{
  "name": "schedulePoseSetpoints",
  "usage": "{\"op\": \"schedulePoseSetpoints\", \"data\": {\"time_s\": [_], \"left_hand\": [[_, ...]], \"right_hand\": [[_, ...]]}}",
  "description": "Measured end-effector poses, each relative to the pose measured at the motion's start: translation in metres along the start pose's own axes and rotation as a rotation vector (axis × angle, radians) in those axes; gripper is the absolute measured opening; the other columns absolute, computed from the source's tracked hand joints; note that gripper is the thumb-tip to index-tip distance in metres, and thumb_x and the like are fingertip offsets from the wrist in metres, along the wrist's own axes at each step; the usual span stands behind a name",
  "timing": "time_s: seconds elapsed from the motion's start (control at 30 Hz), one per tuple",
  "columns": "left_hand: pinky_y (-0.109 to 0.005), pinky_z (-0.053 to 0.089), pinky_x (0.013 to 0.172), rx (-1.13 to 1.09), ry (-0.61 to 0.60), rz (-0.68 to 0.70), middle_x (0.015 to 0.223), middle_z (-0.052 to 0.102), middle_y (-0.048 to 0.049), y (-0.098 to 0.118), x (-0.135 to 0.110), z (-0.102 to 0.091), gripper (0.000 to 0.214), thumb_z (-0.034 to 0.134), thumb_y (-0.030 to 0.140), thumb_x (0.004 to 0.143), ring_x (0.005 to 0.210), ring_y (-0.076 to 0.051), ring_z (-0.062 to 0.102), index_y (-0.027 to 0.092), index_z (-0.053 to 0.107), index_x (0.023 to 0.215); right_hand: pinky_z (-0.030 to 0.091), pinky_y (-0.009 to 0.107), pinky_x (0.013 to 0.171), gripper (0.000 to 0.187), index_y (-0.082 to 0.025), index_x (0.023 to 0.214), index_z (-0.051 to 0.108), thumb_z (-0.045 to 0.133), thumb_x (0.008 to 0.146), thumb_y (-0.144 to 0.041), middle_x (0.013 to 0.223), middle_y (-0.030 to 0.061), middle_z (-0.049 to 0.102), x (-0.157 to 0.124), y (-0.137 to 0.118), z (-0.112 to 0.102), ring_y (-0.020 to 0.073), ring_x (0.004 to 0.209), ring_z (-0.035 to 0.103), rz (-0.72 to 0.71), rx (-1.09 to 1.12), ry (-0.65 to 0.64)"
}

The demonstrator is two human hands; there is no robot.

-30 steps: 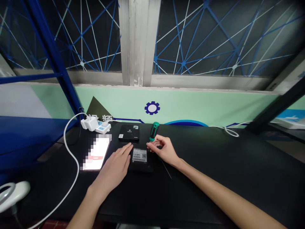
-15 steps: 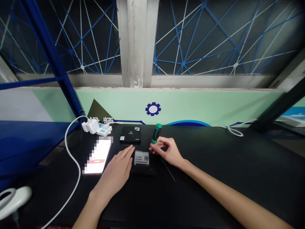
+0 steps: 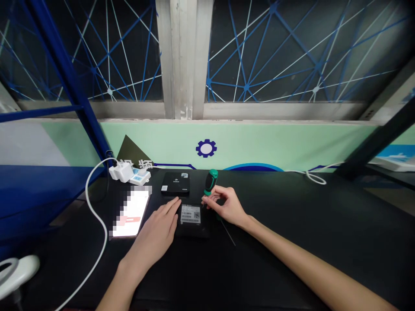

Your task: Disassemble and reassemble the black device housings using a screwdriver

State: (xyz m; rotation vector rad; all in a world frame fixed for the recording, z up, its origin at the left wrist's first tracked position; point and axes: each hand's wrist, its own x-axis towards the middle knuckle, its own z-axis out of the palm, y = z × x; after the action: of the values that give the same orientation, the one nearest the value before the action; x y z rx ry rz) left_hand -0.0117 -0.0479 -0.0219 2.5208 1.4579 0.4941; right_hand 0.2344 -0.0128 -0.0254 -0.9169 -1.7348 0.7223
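A flat black box with a white printed label (image 3: 190,214) lies on the black table. Along its left edge rests my left hand (image 3: 161,224), fingers stretched out and lying flat, the tips touching the box. My right hand (image 3: 227,205) pinches a screwdriver (image 3: 211,181) low down, below its green and black handle. The screwdriver stands nearly upright over the box's far right corner, leaning slightly right; its tip is too dark to make out. Under my right hand a thin metal shaft (image 3: 228,233) lies on the table, its other end mostly hidden.
Behind the labelled box sits a second black box (image 3: 176,183). A phone with a lit screen (image 3: 131,216) lies left of my left hand. Further left are a power strip with a white plug (image 3: 121,172), a white cable (image 3: 104,233) and a white device (image 3: 22,274).
The whole view has shifted slightly. The screwdriver leans a little more to the right. My hands keep nearly the same places on the box and the screwdriver.
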Motion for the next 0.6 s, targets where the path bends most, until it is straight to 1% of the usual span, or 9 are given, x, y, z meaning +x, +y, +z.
{"op": "schedulePoseSetpoints", "data": {"time_s": [0.13,0.43,0.6], "left_hand": [[-0.044,0.046,0.110,-0.004,0.025,0.004,0.155,0.047,-0.0060,-0.0009,-0.0005,0.0011,0.048,0.030,0.030,0.105,0.139,-0.024,0.049,0.024,0.042,0.150],[-0.045,0.046,0.111,-0.005,-0.005,-0.010,0.156,0.046,-0.0057,0.0003,-0.0007,-0.0008,0.049,0.029,0.033,0.105,0.140,-0.024,0.048,0.024,0.040,0.152],[-0.045,0.045,0.111,-0.007,0.025,-0.003,0.156,0.047,-0.0054,-0.0005,-0.0009,0.0014,0.048,0.029,0.033,0.105,0.138,-0.024,0.049,0.025,0.042,0.151]], "right_hand": [[0.052,0.027,0.051,0.033,-0.019,0.073,0.063,0.075,0.084,-0.047,0.065,0.0038,0.073,0.0005,-0.0010,-0.0007,0.0163,0.052,0.066,-0.017,-0.033,-0.002],[0.051,0.028,0.049,0.034,-0.020,0.073,0.063,0.073,0.086,-0.050,0.064,0.0037,0.072,0.0009,-0.0018,-0.0001,0.0156,0.050,0.062,-0.010,-0.055,-0.001],[0.050,0.027,0.048,0.039,-0.021,0.067,0.057,0.074,0.083,-0.052,0.058,0.0014,0.068,0.0011,-0.0015,0.0003,0.0154,0.048,0.061,-0.014,-0.085,0.031]]}}
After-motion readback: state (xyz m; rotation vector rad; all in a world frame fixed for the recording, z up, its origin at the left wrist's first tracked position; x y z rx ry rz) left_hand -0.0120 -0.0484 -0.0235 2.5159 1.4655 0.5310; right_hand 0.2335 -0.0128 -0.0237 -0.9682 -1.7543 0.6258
